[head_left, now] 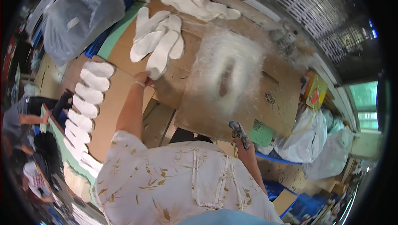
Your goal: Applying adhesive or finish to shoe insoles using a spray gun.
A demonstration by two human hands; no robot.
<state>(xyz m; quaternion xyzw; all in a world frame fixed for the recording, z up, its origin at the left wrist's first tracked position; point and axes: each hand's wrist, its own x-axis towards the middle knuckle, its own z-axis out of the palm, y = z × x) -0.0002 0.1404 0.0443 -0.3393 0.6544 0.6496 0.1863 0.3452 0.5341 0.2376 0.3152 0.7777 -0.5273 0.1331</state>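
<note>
Row of white, flat foot-shaped insoles [87, 107] far left on brown cardboard-covered tabletop [110, 100], 7 to 9 o'clock from left hand [141, 78]; each long axis roughly 10-to-4.

Left hand next: fingers touch near tip of single long white insole with rounded ends [161, 58]; can't tell if they're closed on it. That insole points up and away from the hand at 1 o'clock, long axis about 7-to-1, upper part overlapping a loose white insole pile [146, 44] at 12 o'clock. Left hand clearly nearer; from right hand [247, 152] it's well off at 11 o'clock.

Second heap of white insoles [199, 7] farther back, 1 o'clock from left hand.

Centre: hazy whitish residue patch [248, 53] on the cardboard, 3 o'clock from left hand, between 11 and 12 from right. Bare brown elongated gap [226, 82] in its middle, axis near 12-to-6. So touched insole is left of patch, apart from it, tilted clockwise of the gap's axis.

Right hand: gripping blue-and-silver metal spray gun [239, 133], nozzle toward 11 o'clock, by patch's near side. Green paper sheet [261, 133] just beside, 1 o'clock from right hand.
</note>
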